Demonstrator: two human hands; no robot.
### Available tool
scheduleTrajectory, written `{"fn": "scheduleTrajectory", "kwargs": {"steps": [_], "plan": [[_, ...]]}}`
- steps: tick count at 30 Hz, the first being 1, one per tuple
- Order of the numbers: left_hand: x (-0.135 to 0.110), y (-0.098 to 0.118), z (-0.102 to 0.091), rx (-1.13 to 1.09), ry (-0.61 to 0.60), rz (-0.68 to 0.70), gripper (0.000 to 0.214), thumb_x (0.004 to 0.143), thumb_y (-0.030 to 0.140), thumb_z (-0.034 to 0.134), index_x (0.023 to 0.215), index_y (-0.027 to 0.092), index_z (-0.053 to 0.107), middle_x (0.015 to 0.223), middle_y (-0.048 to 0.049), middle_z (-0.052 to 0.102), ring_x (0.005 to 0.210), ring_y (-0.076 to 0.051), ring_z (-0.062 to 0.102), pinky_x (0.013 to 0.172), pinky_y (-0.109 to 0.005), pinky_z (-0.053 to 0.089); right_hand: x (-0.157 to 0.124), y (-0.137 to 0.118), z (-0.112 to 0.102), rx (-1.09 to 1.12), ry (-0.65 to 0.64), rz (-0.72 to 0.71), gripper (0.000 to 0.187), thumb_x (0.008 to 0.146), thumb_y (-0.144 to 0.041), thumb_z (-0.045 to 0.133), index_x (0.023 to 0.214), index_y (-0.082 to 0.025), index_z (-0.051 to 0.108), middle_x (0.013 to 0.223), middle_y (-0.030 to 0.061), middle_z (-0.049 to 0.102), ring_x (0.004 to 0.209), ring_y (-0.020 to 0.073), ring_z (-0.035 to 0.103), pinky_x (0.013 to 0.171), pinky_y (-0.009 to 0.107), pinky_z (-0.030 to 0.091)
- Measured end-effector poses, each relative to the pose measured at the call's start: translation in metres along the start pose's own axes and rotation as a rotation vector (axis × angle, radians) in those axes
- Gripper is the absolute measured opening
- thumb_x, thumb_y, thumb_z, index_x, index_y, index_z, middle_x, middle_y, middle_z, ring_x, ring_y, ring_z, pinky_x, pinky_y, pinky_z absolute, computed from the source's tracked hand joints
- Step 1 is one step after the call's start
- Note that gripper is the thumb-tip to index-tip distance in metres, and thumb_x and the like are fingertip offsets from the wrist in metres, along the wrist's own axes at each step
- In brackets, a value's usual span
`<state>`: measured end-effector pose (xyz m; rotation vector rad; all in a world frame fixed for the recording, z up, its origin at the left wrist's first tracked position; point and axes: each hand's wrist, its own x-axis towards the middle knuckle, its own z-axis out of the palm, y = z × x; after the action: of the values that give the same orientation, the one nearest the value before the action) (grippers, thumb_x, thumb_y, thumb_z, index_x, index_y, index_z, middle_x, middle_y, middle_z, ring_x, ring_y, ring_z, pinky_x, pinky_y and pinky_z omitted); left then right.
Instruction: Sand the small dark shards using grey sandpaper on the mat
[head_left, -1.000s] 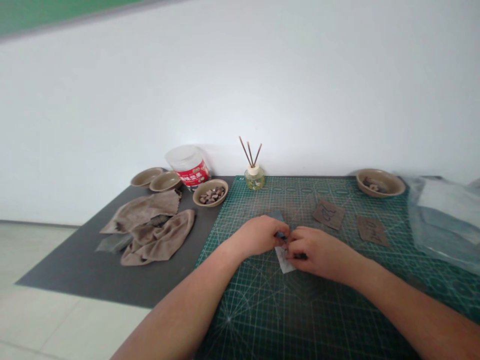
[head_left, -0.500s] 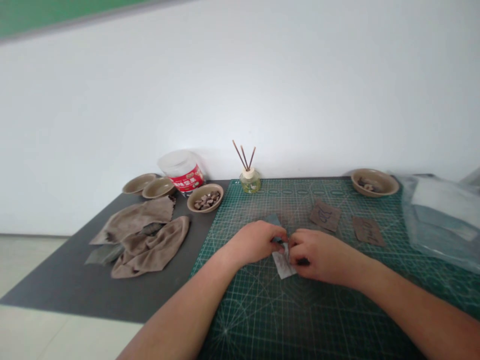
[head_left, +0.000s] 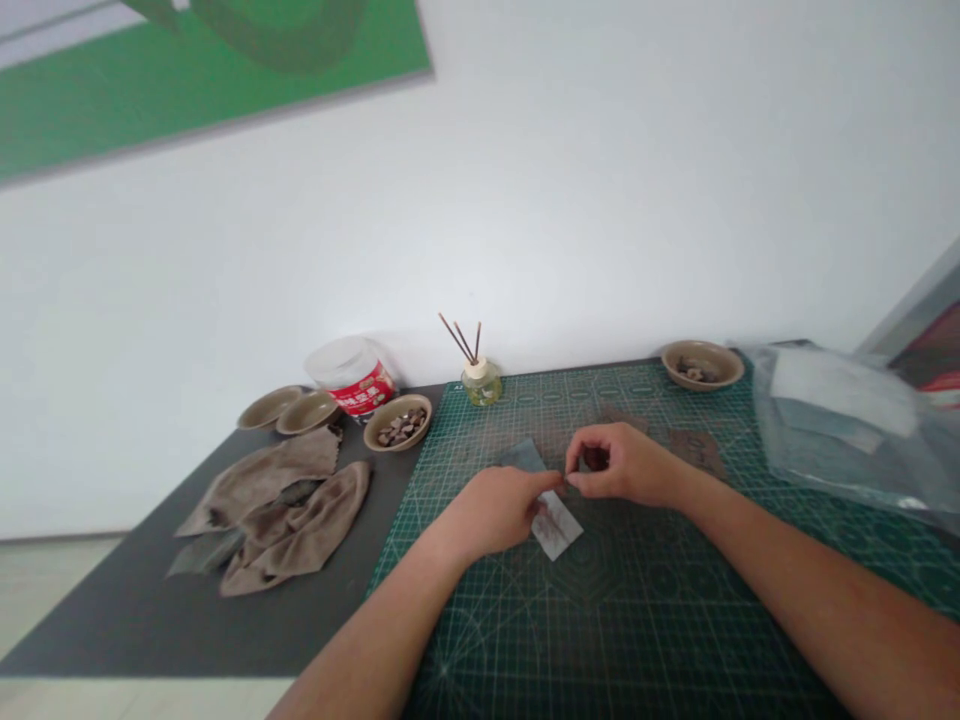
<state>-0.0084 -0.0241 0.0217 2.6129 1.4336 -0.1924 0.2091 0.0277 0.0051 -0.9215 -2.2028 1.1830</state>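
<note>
Strip (head_left: pixel 559 527) looks light, kinda floppy, grab an edge; right hand (head_left: pixel 630 465) pinched narrow, left hand (head_left: pixel 491 510) curled, can't tell if gripping.

Left of the green gridded cutting mat (head_left: pixel 540 630), on the dark grey tabletop (head_left: pixel 210 640): crumpled brown cloths (head_left: pixel 319 535); behind them, a red-labelled clear plastic jar (head_left: pixel 351 378); right of it, a round tan bowl (head_left: pixel 373 434) with small pieces (head_left: pixel 401 428) inside. On the mat: glass reed diffuser (head_left: pixel 481 385) at back left, white rectangular slip (head_left: pixel 557 530) at the left hand (head_left: pixel 504 508), clear plastic bag (head_left: pixel 836 440) far right.
</note>
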Motion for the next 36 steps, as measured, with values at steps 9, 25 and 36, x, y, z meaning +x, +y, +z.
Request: {"fn": "scheduleTrajectory", "kwargs": {"steps": [9, 25, 36], "plan": [[0.01, 0.009, -0.01, 0.081, -0.055, 0.003, 0.049, 0.085, 0.021, 0.051, 0.131, 0.037, 0.05, 0.093, -0.0049, 0.073, 0.081, -0.027, 0.069, 0.065, -0.03, 0.045, -0.003, 0.014, -0.02, -0.249, -0.345, 0.0, 0.031, 0.062, -0.02, 0.068, 0.093, -0.019, 0.067, 0.079, -0.001, 0.064, 0.069, 0.0146, 0.057, 0.057, 0.022, 0.04], [0.022, 0.013, -0.018, 0.099, -0.132, 0.018, 0.033, 0.081, 0.021, 0.054, 0.111, 0.034, 0.06, 0.087, -0.0011, 0.07, 0.078, -0.023, 0.064, 0.061, -0.027, 0.035, -0.004, 0.017, -0.021, -0.421, -0.372, -0.03, 0.04, 0.062, -0.027, 0.069, 0.101, -0.02, 0.069, 0.094, 0.0031, 0.07, 0.08, 0.0194, 0.063, 0.061, 0.024, 0.042], [0.009, 0.015, -0.045, -0.01, -0.221, 0.066, 0.015, 0.08, 0.015, 0.051, 0.084, 0.024, 0.061, 0.076, 0.0022, 0.064, 0.07, -0.015, 0.057, 0.061, -0.023, 0.035, -0.005, 0.015, -0.024, -0.413, -0.348, -0.023, 0.039, 0.061, -0.027, 0.07, 0.099, -0.019, 0.07, 0.094, 0.0038, 0.072, 0.079, 0.0199, 0.064, 0.059, 0.024, 0.041]]}}
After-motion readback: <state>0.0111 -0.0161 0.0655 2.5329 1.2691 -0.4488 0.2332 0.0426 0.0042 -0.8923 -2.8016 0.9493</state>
